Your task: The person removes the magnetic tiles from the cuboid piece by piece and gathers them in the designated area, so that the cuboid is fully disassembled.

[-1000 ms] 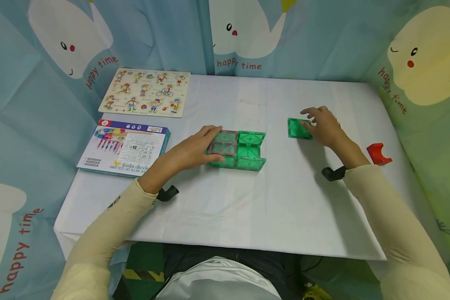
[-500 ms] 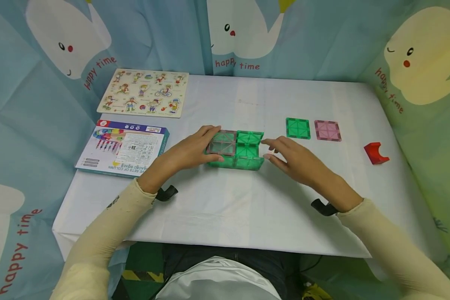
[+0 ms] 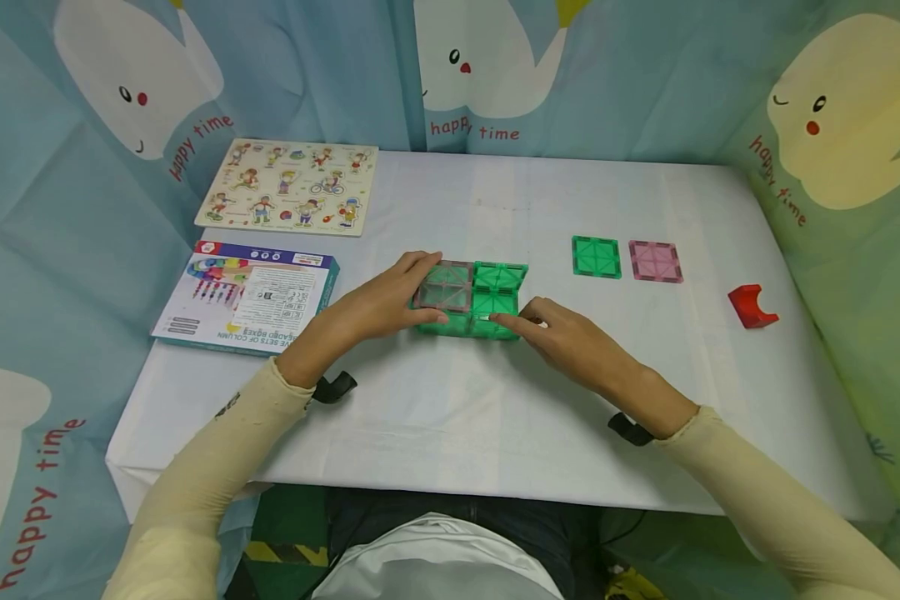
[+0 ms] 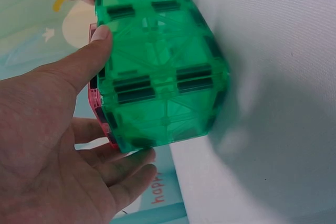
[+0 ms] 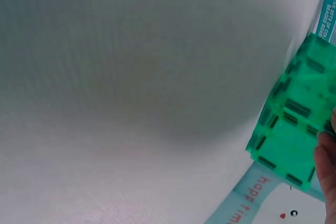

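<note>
A low box built of translucent green magnetic tiles stands mid-table, with a pink tile lying on top of its left half. My left hand holds that left end, thumb along the front wall and fingers across the top toward the back. The left wrist view shows the thumb at the upper edge of the green wall. At the right end, my right hand pinches the front-right green tile near its upper edge. The right half's top is uncovered, and its back tile leans outward.
A loose green tile and a loose pink tile lie flat at the back right. Farther right is a red curved block. A picture puzzle board and a flat cardboard box are on the left.
My right hand has left the loose tiles, come leftward to the green box and taken hold of its front-right tile, which now leans outward less. The left hand has stayed put.
</note>
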Motion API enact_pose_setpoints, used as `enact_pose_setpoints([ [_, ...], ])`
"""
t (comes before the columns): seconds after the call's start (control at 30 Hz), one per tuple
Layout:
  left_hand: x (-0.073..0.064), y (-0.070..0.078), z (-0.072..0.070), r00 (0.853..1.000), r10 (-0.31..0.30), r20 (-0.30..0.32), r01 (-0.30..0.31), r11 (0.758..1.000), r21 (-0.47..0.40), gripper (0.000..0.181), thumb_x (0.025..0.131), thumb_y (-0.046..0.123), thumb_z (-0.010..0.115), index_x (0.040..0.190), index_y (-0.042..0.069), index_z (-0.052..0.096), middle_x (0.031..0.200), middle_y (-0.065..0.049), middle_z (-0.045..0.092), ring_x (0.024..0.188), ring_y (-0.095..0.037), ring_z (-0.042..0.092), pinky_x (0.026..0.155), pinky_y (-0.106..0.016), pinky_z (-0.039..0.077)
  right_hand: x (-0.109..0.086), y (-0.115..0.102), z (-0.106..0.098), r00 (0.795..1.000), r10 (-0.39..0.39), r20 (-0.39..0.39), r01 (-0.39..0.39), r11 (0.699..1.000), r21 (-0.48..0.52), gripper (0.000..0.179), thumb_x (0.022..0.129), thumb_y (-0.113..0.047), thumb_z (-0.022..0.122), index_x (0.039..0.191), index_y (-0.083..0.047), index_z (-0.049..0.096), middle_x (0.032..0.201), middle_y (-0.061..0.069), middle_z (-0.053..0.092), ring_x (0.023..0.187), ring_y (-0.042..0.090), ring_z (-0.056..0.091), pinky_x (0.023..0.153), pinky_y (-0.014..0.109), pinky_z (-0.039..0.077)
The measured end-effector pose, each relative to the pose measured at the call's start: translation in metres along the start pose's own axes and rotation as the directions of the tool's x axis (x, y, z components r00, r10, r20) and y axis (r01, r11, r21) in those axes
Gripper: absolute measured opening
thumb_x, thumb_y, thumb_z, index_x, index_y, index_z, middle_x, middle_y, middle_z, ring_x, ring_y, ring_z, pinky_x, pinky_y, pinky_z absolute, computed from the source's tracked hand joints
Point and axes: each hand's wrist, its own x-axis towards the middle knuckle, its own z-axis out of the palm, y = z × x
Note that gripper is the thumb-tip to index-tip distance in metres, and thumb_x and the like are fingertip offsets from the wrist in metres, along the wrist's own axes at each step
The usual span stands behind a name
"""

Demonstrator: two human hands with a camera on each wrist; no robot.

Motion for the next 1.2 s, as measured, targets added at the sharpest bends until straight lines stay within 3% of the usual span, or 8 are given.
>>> enact_pose_setpoints([
  [0.27, -0.001, 0.000, -0.002, 1.000, 0.002, -0.001, -0.002, 1.000, 0.014, 0.098, 0.100, 0.051, 0.070, 0.171, 0.012, 0.015, 0.173, -0.012, 0.020, 0.158, -0.032, 0.030, 0.123, -0.051, 0.036, -0.007, -0.011, -0.003, 0.998, -0.066, -0.010, 0.065, 0.998, -0.016, 0.081, 0.081, 0.023, 0.076, 0.150, -0.018, 0.060, 0.103, 0.011, 0.057, 0.084, 0.019, 0.059, 0.061, 0.029, 0.049],
  [0.4, -0.002, -0.001, -0.003, 1.000, 0.000, -0.002, 0.000, 1.000, 0.017, 0.099, 0.099, 0.052, 0.070, 0.171, 0.012, 0.015, 0.173, -0.012, 0.020, 0.158, -0.032, 0.030, 0.123, -0.051, 0.036, -0.005, -0.013, -0.012, 0.998, -0.038, -0.058, 0.039, 0.999, 0.028, 0.076, 0.082, 0.019, 0.078, 0.148, -0.017, 0.062, 0.103, 0.010, 0.059, 0.089, 0.019, 0.060, 0.063, 0.029, 0.050],
  [0.57, -0.002, 0.000, -0.003, 1.000, -0.003, -0.003, 0.003, 1.000, 0.012, 0.099, 0.099, 0.052, 0.071, 0.171, 0.014, 0.015, 0.173, -0.011, 0.019, 0.158, -0.031, 0.031, 0.123, -0.050, 0.037, 0.004, -0.004, -0.033, 0.983, 0.065, -0.172, -0.031, 0.981, 0.190, 0.067, 0.083, 0.019, 0.079, 0.142, -0.010, 0.067, 0.104, 0.010, 0.063, 0.086, 0.016, 0.056, 0.069, 0.022, 0.045],
  [0.77, -0.002, 0.000, -0.003, 1.000, 0.001, 0.001, -0.001, 1.000, 0.009, 0.099, 0.099, 0.050, 0.072, 0.170, 0.011, 0.016, 0.172, -0.013, 0.020, 0.158, -0.032, 0.030, 0.123, -0.050, 0.036, 0.018, 0.031, -0.059, 0.920, 0.263, -0.291, -0.192, 0.949, 0.251, 0.048, 0.092, 0.015, 0.072, 0.136, -0.005, 0.071, 0.109, 0.021, 0.059, 0.094, 0.023, 0.062, 0.080, 0.011, 0.044],
  [0.93, -0.001, 0.000, -0.002, 1.000, 0.006, 0.006, -0.006, 1.000, 0.007, 0.098, 0.100, 0.050, 0.071, 0.171, 0.010, 0.014, 0.172, -0.014, 0.020, 0.158, -0.032, 0.030, 0.124, -0.050, 0.035, 0.027, 0.072, -0.067, 0.863, 0.435, -0.257, -0.363, 0.888, 0.283, 0.041, 0.099, 0.008, 0.068, 0.137, -0.006, 0.071, 0.106, 0.021, 0.055, 0.097, 0.025, 0.063, 0.092, 0.005, 0.046],
  [1.07, -0.001, 0.001, -0.001, 1.000, 0.005, 0.004, -0.005, 1.000, 0.008, 0.098, 0.100, 0.050, 0.070, 0.171, 0.012, 0.014, 0.172, -0.013, 0.020, 0.158, -0.031, 0.030, 0.124, -0.050, 0.035, 0.033, 0.100, -0.063, 0.848, 0.499, -0.180, -0.437, 0.849, 0.296, 0.037, 0.102, 0.003, 0.066, 0.138, -0.006, 0.070, 0.106, 0.020, 0.057, 0.092, 0.026, 0.061, 0.081, 0.009, 0.044],
  [1.2, -0.002, 0.002, 0.000, 1.000, 0.006, 0.001, -0.006, 1.000, 0.002, 0.097, 0.101, 0.050, 0.070, 0.171, 0.012, 0.015, 0.172, -0.013, 0.020, 0.157, -0.031, 0.031, 0.124, -0.049, 0.035, 0.036, 0.120, -0.053, 0.831, 0.555, -0.046, -0.513, 0.795, 0.324, 0.034, 0.106, -0.005, 0.063, 0.140, -0.007, 0.069, 0.112, 0.019, 0.057, 0.086, 0.022, 0.058, 0.072, 0.018, 0.040],
])
